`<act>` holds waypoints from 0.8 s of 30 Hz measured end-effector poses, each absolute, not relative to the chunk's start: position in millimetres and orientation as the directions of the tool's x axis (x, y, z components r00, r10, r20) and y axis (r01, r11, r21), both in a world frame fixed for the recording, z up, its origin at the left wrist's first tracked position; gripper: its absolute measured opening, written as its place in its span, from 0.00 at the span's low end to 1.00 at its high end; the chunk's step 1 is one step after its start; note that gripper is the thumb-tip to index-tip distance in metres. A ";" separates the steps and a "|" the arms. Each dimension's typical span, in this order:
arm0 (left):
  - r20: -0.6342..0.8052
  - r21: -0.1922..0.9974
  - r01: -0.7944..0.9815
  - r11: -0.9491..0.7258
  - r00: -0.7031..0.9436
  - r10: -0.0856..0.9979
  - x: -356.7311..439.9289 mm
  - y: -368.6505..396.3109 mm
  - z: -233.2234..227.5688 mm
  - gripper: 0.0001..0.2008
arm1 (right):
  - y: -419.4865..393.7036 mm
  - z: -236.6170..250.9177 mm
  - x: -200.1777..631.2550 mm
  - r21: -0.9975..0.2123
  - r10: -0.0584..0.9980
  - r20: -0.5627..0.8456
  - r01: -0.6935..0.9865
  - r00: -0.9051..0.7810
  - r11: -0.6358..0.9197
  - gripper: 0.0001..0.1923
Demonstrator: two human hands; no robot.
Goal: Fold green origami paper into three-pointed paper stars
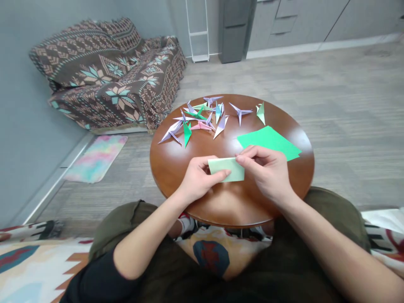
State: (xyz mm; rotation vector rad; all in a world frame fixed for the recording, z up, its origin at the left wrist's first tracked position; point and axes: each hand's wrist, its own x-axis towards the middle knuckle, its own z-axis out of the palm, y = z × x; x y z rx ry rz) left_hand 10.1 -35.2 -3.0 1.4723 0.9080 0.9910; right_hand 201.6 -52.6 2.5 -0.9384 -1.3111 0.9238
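Observation:
A pale green piece of folded paper (pixel 234 172) is held up above the near part of the round table. My left hand (pixel 202 179) grips its left side, thumb across the front and the other fingers behind. At the paper's upper right corner, my right hand (pixel 268 168) pinches the edge between thumb and fingers. Just beyond my right hand lies a stack of bright green paper sheets (pixel 271 141), partly covered by that hand. Several folded paper cranes in purple, green, white and pink, among them a pink crane (pixel 202 126), sit toward the table's far left.
The round brown table (pixel 176 168) stands close to my knees. A lone light green crane (pixel 260 113) is at its far right. Beyond are a sofa (pixel 120 80) under a patterned cover, a pastel mat (pixel 97 158) on the floor, and grey cabinets (pixel 293 21).

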 end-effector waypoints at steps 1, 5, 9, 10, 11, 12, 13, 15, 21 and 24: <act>0.102 0.993 0.020 -0.117 0.350 0.931 9.3 -34.5 -3.9 0.16 | -52.3 2.1 202.9 -0.929 0.928 0.371 -0.005 0.020 0.371 0.08; 0.084 0.996 0.004 -0.090 0.330 0.940 7.1 -32.7 -5.3 0.15 | -51.2 1.6 209.2 -0.902 0.903 0.425 0.060 -0.061 0.428 0.05; 0.076 0.992 0.070 -0.109 0.367 0.927 7.1 -33.4 -0.5 0.15 | -50.6 2.0 213.0 -0.864 0.875 0.480 0.138 -0.067 0.484 0.07; 0.084 0.987 0.096 -0.127 0.366 0.927 7.3 -33.9 1.0 0.15 | -50.4 1.8 213.3 -0.857 0.872 0.484 0.158 -0.076 0.490 0.07; 0.099 0.982 0.114 -0.148 0.356 0.929 7.6 -34.4 2.2 0.15 | -50.3 1.5 213.5 -0.853 0.871 0.484 0.175 -0.089 0.492 0.07; 0.116 0.979 0.122 -0.165 0.339 0.934 8.0 -34.8 3.1 0.15 | -50.2 0.9 213.4 -0.850 0.870 0.482 0.187 -0.100 0.493 0.08; 0.132 0.977 0.120 -0.178 0.315 0.940 8.5 -35.3 3.5 0.14 | -50.0 0.2 213.3 -0.849 0.870 0.482 0.191 -0.103 0.493 0.07; 0.167 0.975 0.099 -0.199 0.262 0.951 9.9 -36.2 2.9 0.13 | -49.6 -1.3 212.6 -0.854 0.871 0.486 0.172 -0.076 0.491 0.05; 0.304 0.952 -0.030 -0.305 0.207 0.930 13.8 -39.3 -2.5 0.15 | -50.9 -2.3 209.3 -0.850 0.871 0.487 0.197 -0.062 0.489 0.06; 0.388 0.917 0.007 -0.398 0.208 0.898 13.7 -41.4 -1.7 0.13 | -52.3 -2.2 207.4 -0.845 0.868 0.491 0.201 -0.072 0.495 0.05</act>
